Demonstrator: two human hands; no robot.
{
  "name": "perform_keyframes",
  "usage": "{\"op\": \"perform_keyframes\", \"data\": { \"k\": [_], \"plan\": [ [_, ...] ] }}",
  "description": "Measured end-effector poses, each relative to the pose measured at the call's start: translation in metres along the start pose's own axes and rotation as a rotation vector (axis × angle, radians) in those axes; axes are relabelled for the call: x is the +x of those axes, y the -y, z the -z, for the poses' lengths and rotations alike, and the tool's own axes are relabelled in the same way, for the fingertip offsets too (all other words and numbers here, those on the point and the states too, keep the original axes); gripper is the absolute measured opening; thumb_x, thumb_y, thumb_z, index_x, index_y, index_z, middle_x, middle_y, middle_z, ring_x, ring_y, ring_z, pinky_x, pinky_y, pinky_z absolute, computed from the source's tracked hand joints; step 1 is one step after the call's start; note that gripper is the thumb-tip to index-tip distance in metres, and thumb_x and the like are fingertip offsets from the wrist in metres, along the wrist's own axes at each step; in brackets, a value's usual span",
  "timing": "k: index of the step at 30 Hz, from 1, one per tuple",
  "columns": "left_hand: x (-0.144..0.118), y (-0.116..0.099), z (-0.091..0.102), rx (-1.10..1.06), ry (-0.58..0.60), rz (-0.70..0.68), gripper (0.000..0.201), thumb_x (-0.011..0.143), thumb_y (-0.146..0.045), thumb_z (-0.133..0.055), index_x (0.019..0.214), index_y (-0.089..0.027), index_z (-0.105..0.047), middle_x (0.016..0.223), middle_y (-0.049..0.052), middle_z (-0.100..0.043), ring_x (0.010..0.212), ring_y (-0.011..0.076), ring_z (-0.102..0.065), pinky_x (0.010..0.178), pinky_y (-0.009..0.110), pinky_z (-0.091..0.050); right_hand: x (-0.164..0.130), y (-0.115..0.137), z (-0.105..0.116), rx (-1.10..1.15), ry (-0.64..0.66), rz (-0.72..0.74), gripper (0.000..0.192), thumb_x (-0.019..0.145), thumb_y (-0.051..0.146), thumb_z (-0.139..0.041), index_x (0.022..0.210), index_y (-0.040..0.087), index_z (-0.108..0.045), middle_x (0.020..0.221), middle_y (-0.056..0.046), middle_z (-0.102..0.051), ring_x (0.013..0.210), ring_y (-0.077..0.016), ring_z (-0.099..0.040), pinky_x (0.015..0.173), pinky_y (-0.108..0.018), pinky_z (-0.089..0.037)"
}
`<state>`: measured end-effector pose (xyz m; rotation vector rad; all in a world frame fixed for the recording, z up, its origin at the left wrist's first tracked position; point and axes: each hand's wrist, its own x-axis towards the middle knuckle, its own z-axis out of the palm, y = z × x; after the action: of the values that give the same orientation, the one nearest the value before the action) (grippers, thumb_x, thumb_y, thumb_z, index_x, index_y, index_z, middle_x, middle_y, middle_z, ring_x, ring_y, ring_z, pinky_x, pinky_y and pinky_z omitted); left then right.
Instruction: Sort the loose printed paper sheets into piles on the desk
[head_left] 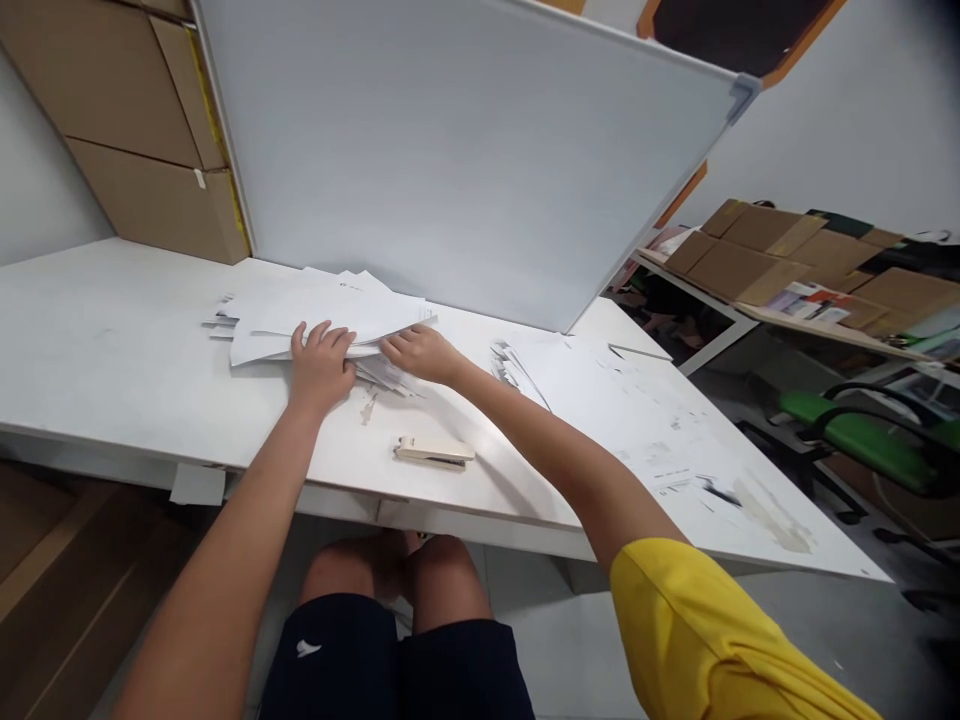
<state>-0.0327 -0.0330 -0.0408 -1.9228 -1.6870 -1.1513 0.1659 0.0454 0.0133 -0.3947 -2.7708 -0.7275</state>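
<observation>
Paper stack [330, 300]: matt, smooth sheets. Tabletop [150, 340]: smooth, laminate-looking, faint sheen; rough-looking residue patch [776, 515] near one corner. Stapler [433, 448]: smooth, plastic-looking shell. Whiteboard [450, 140]: smooth, low sheen; corner cap [744, 95] looks plastic. Boxes [127, 80]: matt cardboard. Sleeve [682, 620], shorts [337, 665]: matt cloth.

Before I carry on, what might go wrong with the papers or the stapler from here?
Sheets may slip or fan out: the paper pile is uneven, with edges jutting out, while the left grip rests on it and the right grip is at its right end.

Sheets might crease, since their near edges curve up off the papers below.

The stapler could get knocked off, as it lies near the table's front edge, between both forearms.
</observation>
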Motion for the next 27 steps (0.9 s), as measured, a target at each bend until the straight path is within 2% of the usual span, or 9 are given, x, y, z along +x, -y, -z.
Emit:
{"op": "perform_keyframes", "data": {
  "k": [3,5,7,10,14,17,20,23,27],
  "plan": [
    [0.001,0.001,0.002,0.003,0.008,0.024,0.041,0.078,-0.011,-0.048,0.111,-0.019,-0.072,0.112,0.012,-0.073,0.111,0.0304,-0.064,0.107,0.052,-0.037,-0.010,0.009,0.011,0.009,-0.138,-0.122,0.043,0.104,0.021,-0.025,0.130,0.012,-0.058,0.107,-0.015,-0.071,0.097,-0.0261,-0.062,0.090,-0.043,-0.046],
    [0.002,0.003,0.004,-0.005,-0.018,0.049,0.044,0.078,-0.009,-0.045,0.112,-0.018,-0.071,0.111,0.012,-0.074,0.109,0.0296,-0.065,0.102,0.048,-0.041,-0.023,0.018,0.015,0.057,-0.260,-0.241,0.043,0.104,0.031,-0.033,0.138,0.015,-0.053,0.124,-0.016,-0.067,0.113,-0.0283,-0.059,0.104,-0.047,-0.042],
    [0.002,0.006,0.007,-0.038,-0.077,0.078,0.048,0.076,-0.006,-0.044,0.114,-0.018,-0.071,0.112,0.011,-0.073,0.110,0.0287,-0.065,0.100,0.046,-0.043,-0.041,0.028,0.013,0.120,-0.386,-0.406,0.047,0.102,0.040,-0.039,0.145,0.021,-0.047,0.137,-0.015,-0.060,0.127,-0.0300,-0.053,0.112,-0.049,-0.036],
    [0.003,0.012,0.011,-0.123,-0.209,0.130,0.049,0.075,-0.005,-0.045,0.115,-0.019,-0.069,0.115,0.010,-0.072,0.111,0.0272,-0.065,0.101,0.042,-0.044,-0.066,0.032,0.003,0.211,-0.521,-0.649,0.061,0.099,0.049,-0.043,0.154,0.024,-0.033,0.148,-0.017,-0.049,0.139,-0.0320,-0.044,0.115,-0.052,-0.035],
    [0.008,0.008,0.016,-0.225,-0.448,0.316,0.034,0.081,-0.008,-0.048,0.108,-0.010,-0.068,0.107,0.014,-0.071,0.106,0.0258,-0.065,0.100,0.039,-0.046,-0.083,0.014,-0.012,0.319,-0.485,-0.765,0.074,0.096,0.054,-0.047,0.156,0.017,-0.024,0.151,-0.022,-0.042,0.142,-0.0324,-0.040,0.116,-0.051,-0.037],
    [0.021,-0.012,0.020,-0.294,-0.582,0.503,0.021,0.093,-0.020,-0.048,0.099,-0.008,-0.064,0.098,0.014,-0.069,0.101,0.0236,-0.064,0.098,0.038,-0.048,-0.090,-0.005,-0.015,0.377,-0.413,-0.752,0.075,0.095,0.055,-0.048,0.155,0.016,-0.025,0.154,-0.021,-0.038,0.144,-0.0330,-0.037,0.118,-0.053,-0.034],
    [0.049,-0.038,0.023,-0.503,-0.700,0.422,0.021,0.096,-0.020,-0.045,0.105,-0.007,-0.059,0.109,0.013,-0.067,0.108,0.0197,-0.062,0.105,0.036,-0.046,-0.097,-0.018,-0.016,0.485,-0.419,-0.727,0.074,0.093,0.057,-0.051,0.154,0.020,-0.029,0.158,-0.018,-0.034,0.147,-0.0333,-0.032,0.120,-0.055,-0.029],
    [0.083,-0.056,0.028,-0.813,-0.705,0.289,0.026,0.094,-0.014,-0.044,0.116,-0.005,-0.054,0.114,0.012,-0.067,0.114,0.0173,-0.063,0.109,0.036,-0.045,-0.098,-0.021,-0.014,0.784,-0.512,-0.847,0.081,0.086,0.059,-0.062,0.152,0.021,-0.032,0.157,-0.017,-0.037,0.145,-0.0322,-0.034,0.120,-0.053,-0.030],
    [0.110,-0.064,0.021,-1.087,-0.565,0.320,0.031,0.092,-0.011,-0.045,0.122,-0.007,-0.051,0.118,0.008,-0.067,0.119,0.0143,-0.062,0.113,0.036,-0.043,-0.083,-0.014,-0.014,1.618,-0.573,-1.120,0.072,0.090,0.062,-0.053,0.146,0.021,-0.038,0.139,-0.015,-0.057,0.121,-0.0247,-0.060,0.105,-0.048,-0.049]
  ]
}}
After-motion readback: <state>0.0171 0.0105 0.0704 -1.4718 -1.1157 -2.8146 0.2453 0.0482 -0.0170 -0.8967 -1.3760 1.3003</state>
